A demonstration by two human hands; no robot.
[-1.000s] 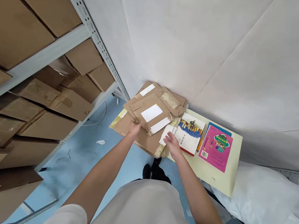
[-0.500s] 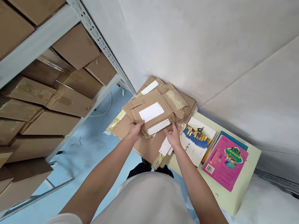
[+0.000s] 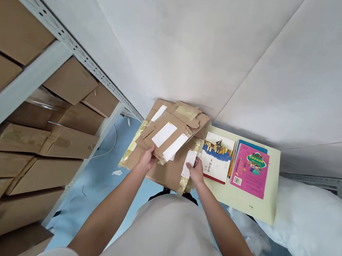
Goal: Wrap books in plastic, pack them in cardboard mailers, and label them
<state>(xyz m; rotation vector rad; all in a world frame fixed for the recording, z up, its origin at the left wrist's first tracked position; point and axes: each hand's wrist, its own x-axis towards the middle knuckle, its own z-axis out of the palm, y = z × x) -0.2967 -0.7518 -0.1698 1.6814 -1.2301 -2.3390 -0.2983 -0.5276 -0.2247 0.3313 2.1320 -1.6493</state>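
Observation:
My left hand [image 3: 147, 161] is closed on the near left edge of a flattened cardboard piece [image 3: 162, 123] that bears two white labels and leans over the pile. Beneath it spreads a larger flattened cardboard sheet [image 3: 165, 174] with yellowish tape along its sides. My right hand [image 3: 196, 171] pinches that sheet's right edge, thumb over a white label [image 3: 188, 164] and fingers partly hidden. Just right of this hand lies a white book [image 3: 216, 163] with a blue and yellow cover picture. A taped cardboard scrap [image 3: 187, 112] rests at the back of the pile.
The pale yellow table [image 3: 251, 208] also holds a pink book [image 3: 250, 172] on top of a blue one [image 3: 264, 148]. Cardboard boxes [image 3: 58, 142] fill metal shelving at left. White plastic bags [image 3: 303, 221] stand at right, and a wall [image 3: 183, 54] rises behind.
My right hand has left the upper labelled cardboard and now grips the larger sheet's edge. The upper piece tilts more in my left hand. The view has shifted to the right.

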